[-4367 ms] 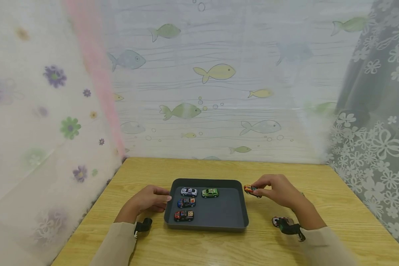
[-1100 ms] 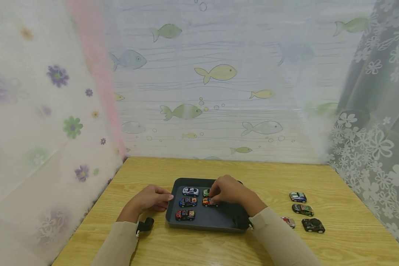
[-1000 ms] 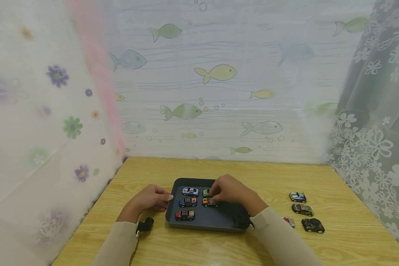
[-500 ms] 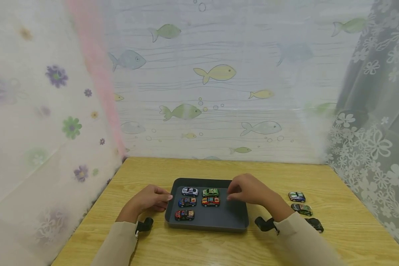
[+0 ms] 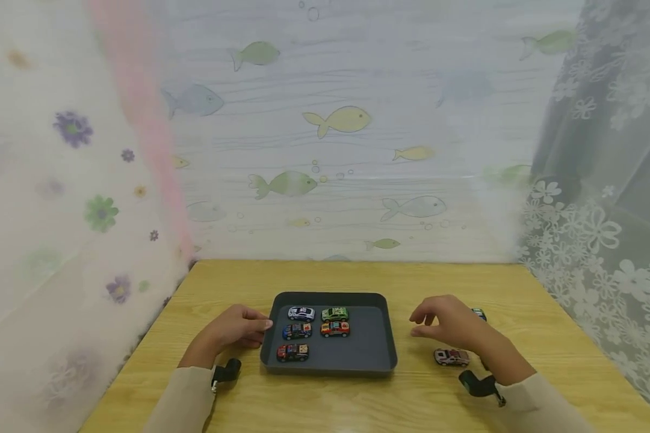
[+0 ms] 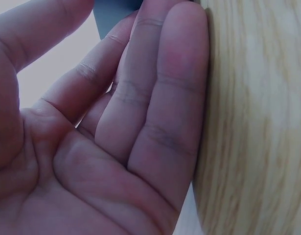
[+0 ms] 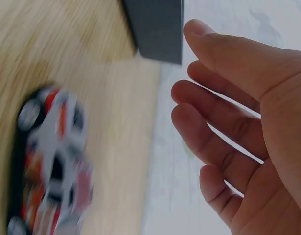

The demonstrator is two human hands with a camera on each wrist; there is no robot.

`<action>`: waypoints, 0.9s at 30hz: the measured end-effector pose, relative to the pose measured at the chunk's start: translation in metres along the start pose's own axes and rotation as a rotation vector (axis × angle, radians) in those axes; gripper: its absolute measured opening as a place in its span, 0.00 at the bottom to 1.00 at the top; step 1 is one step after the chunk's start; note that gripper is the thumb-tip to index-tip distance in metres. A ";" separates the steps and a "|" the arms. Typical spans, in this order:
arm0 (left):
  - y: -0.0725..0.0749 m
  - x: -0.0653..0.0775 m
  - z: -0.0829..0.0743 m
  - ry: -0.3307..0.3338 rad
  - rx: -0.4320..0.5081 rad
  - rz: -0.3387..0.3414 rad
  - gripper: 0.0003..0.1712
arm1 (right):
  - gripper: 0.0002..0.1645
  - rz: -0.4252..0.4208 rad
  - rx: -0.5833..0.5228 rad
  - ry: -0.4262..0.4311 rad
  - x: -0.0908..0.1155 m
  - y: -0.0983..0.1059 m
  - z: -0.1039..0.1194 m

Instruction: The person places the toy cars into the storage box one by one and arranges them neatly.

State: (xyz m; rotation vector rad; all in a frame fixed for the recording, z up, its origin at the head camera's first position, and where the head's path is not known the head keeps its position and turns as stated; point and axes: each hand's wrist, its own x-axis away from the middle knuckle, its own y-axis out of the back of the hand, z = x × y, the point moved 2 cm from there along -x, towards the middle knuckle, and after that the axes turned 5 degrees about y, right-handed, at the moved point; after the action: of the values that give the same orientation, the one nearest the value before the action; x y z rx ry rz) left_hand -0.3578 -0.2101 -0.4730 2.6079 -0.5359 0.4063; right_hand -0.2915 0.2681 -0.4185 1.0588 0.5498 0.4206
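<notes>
A dark grey tray [image 5: 357,364] stands on the table with several toy cars inside. At its back are a white car [image 5: 301,313] and a green car [image 5: 334,314]; in front of these sit a blue car [image 5: 297,331] and a red-and-yellow car [image 5: 335,329]. Nearest the front left corner is a red-and-black car [image 5: 293,352]. My left hand [image 5: 233,331] rests its fingertips against the tray's left side. Right of the tray, my right hand [image 5: 455,325] hovers with loosely bent fingers and holds nothing. Below it lies a white-and-red car [image 7: 55,166].
Beyond the right hand, another toy car [image 5: 479,313] shows partly on the wooden table [image 5: 325,403]; the forearm hides most of what lies there. Fish-patterned curtain [image 5: 352,180] hangs behind the table, with flowered cloth [image 5: 100,213] along the left.
My right hand has set the red-and-yellow car in the tray, let go and moved right, out over the table. The left hand has stayed at the tray's side. The head view has shifted slightly.
</notes>
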 end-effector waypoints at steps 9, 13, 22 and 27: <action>0.000 -0.006 -0.001 -0.035 -0.004 0.014 0.27 | 0.21 -0.026 -0.015 -0.075 0.035 0.012 -0.025; 0.000 -0.009 -0.006 -0.040 -0.014 0.027 0.27 | 0.22 -0.035 -0.014 -0.129 0.043 0.022 -0.029; 0.001 -0.010 -0.006 -0.007 0.000 0.005 0.28 | 0.24 0.029 -0.083 -0.166 0.046 0.029 -0.033; 0.006 -0.003 0.001 0.009 0.002 0.000 0.28 | 0.25 0.144 -0.199 -0.185 0.044 0.022 -0.033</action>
State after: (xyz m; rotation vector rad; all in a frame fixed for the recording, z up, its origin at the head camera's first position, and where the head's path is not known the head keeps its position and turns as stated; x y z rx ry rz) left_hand -0.3625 -0.2148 -0.4731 2.6071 -0.5327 0.4188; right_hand -0.2777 0.3259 -0.4205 0.9372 0.2622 0.4880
